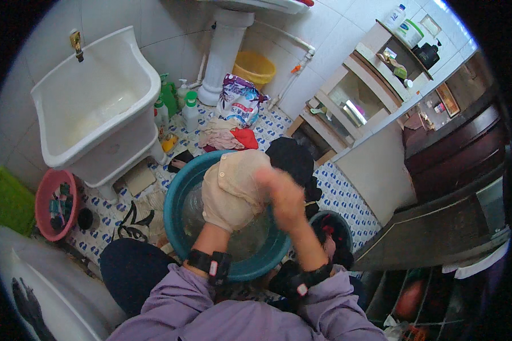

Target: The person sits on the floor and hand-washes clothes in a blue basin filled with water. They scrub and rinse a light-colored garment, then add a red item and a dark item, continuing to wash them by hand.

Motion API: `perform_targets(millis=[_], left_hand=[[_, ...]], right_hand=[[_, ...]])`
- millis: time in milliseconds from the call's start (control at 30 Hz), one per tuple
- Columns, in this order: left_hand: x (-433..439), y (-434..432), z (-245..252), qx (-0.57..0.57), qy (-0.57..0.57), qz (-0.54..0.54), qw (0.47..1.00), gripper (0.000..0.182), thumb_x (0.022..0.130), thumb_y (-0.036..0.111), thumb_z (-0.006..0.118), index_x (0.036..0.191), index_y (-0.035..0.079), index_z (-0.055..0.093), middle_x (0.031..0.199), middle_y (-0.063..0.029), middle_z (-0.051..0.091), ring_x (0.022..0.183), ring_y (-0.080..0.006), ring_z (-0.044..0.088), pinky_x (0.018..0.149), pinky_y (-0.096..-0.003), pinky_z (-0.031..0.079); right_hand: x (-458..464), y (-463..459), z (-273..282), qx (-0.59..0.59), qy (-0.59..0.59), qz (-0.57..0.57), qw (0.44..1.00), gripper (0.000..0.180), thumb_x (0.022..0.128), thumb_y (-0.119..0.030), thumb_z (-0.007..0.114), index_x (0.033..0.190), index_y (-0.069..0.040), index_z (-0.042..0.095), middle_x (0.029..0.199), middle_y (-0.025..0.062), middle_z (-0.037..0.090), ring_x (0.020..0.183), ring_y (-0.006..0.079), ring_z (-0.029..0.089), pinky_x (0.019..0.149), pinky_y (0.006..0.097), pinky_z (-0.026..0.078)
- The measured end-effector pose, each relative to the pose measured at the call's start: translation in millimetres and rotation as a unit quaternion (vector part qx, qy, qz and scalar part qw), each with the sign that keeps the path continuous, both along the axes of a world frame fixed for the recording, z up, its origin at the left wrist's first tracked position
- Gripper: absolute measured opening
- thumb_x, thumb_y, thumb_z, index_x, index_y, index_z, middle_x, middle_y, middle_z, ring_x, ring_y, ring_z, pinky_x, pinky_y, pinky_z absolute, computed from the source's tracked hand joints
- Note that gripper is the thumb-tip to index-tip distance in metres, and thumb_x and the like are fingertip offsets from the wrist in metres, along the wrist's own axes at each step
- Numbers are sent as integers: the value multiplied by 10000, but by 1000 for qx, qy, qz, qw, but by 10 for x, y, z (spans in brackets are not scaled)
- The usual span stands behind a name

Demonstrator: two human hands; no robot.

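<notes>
A beige buttoned cloth item (234, 187), perhaps a garment or cap, is spread over my left hand above a teal plastic basin (170, 204). The cloth hides the fingers, so only my left wrist (213, 241) shows below its edge. My right hand (286, 198) is motion-blurred at the cloth's right side. Its fingertips meet or overlap the cloth, and I cannot tell whether they grip it. Cloudy water (249, 245) lies in the basin beneath both hands.
Black clothing (292, 164) sits beyond the basin's right rim, near a dark bucket (345, 228). Pink and red cloths (224, 135), a detergent bag (239, 102) and bottles (190, 111) stand on the patterned floor ahead. A white ceramic tub (111, 149) and pink basin (42, 209) are leftward.
</notes>
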State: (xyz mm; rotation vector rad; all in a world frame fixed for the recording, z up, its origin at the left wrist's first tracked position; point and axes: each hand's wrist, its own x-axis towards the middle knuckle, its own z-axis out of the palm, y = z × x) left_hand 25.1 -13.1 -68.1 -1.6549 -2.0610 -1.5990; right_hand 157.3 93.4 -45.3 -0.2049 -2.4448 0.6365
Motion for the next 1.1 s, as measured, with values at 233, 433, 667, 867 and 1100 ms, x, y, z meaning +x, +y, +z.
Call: perform_targets(millis=[233,433,667,867,1100], left_hand=[[47,0,-110,65,-155,-54,984,473,676,310,724,1087,100,623,1088,-127,634,1020,-306,591,900,-392,446],[60,-54,-206,61,-107,-29,992,408,628,205,738,1000,65,650,972,-146,653,944,-334,598,841,-404,463],[6,195,-285,123,-126,-13,984,408,667,248,733,1017,53,656,983,-139,652,955,-310,602,857,-372,462],[-12,159,-199,-55,-56,-8,997,438,762,305,656,1122,59,604,1065,-125,630,972,-299,593,894,-354,444],[-42,264,-412,-10,-160,29,987,400,788,288,627,1118,66,585,1081,-129,612,983,-307,584,879,-364,449]], right_hand=[[-192,526,-120,-502,-130,-84,851,524,797,-373,716,1166,-20,597,1097,108,611,1000,180,569,886,312,441],[68,744,-446,-366,-111,-175,907,353,753,-298,767,963,-29,676,873,55,667,802,143,610,735,283,488],[-23,458,183,-226,51,-241,943,246,826,-229,681,988,-50,638,885,79,656,810,154,606,736,309,487],[-212,-288,-309,-26,-142,-3,990,427,799,-309,686,1163,-110,581,1240,185,518,1155,372,482,960,471,388],[-289,-341,-479,46,-192,-10,980,656,808,-356,652,1384,-156,413,1514,179,222,1399,365,201,1117,493,171]])
